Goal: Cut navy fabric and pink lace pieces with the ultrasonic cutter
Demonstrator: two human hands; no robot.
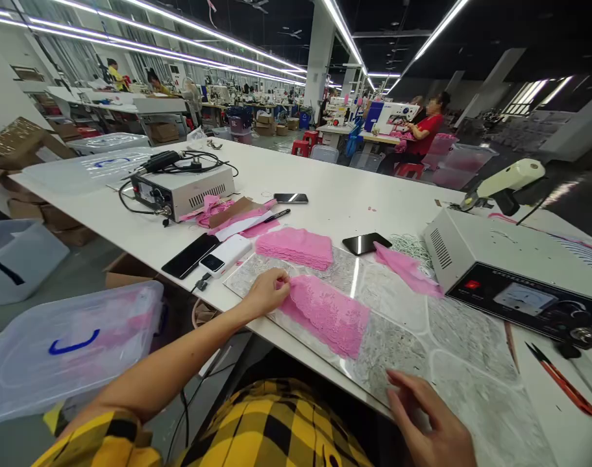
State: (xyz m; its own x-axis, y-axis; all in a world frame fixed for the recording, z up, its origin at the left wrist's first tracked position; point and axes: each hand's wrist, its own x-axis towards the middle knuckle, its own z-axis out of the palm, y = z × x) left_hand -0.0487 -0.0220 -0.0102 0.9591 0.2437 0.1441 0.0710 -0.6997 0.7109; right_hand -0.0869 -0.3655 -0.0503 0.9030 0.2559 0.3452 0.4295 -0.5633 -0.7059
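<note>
My left hand (265, 293) pinches the left end of a pink lace fabric piece (332, 312), which lies on a grey marbled board (398, 350). A scalloped edge and floral pattern show on the lace. Just behind it sits a neat stack of pink lace pieces (295, 248). My right hand (430, 418) hovers by the board's front edge, fingers apart and holding nothing. It is to the right of the lace and does not touch it.
At right stands a metal control box (515, 266), with orange-handled tweezers (563, 379) before it. Another box (189, 188) with a cabled handpiece is at left. Phones (367, 244), a white device (225, 254) and pink scraps (407, 269) lie around the board. A plastic bin (76, 350) stands below left.
</note>
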